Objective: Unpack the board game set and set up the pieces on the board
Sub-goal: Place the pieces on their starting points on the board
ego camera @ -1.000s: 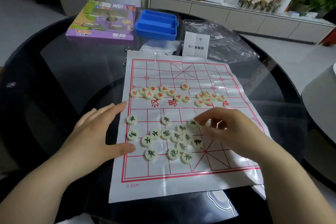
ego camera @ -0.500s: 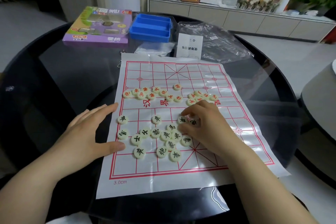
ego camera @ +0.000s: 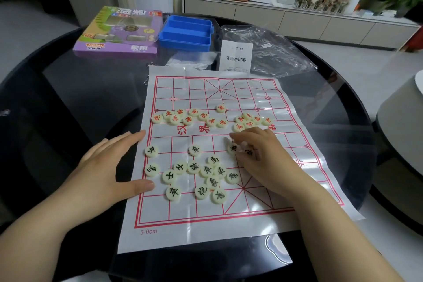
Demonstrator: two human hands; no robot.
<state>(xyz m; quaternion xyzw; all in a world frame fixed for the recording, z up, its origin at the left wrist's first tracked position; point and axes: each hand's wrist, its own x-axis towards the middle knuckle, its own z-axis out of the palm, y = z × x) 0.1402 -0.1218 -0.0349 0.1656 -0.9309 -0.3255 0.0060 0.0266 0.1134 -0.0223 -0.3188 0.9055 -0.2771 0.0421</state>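
A white plastic board sheet (ego camera: 229, 89) with a red grid lies on the round dark glass table. Several cream discs with red characters (ego camera: 187, 119) sit in a loose row along its middle. Several discs with black characters (ego camera: 207, 170) are scattered on the near half. My left hand (ego camera: 107, 167) lies flat with straight fingers on the sheet's left edge. My right hand (ego camera: 263, 158) is over the right part of the near half, its fingertips curled round a black-character disc (ego camera: 233, 148); another disc beneath the fingers is partly hidden.
At the table's far side stand a purple game box (ego camera: 119, 32), a blue plastic tray (ego camera: 186, 33), a white instruction leaflet (ego camera: 235, 57) and a crumpled clear plastic bag (ego camera: 274, 52). A grey seat (ego camera: 400, 126) is at the right. A low cabinet runs along the far wall.
My right hand moved left and down onto the black-character discs and closed its fingertips on one. My left hand stayed flat on the sheet's edge. The camera shifted slightly.
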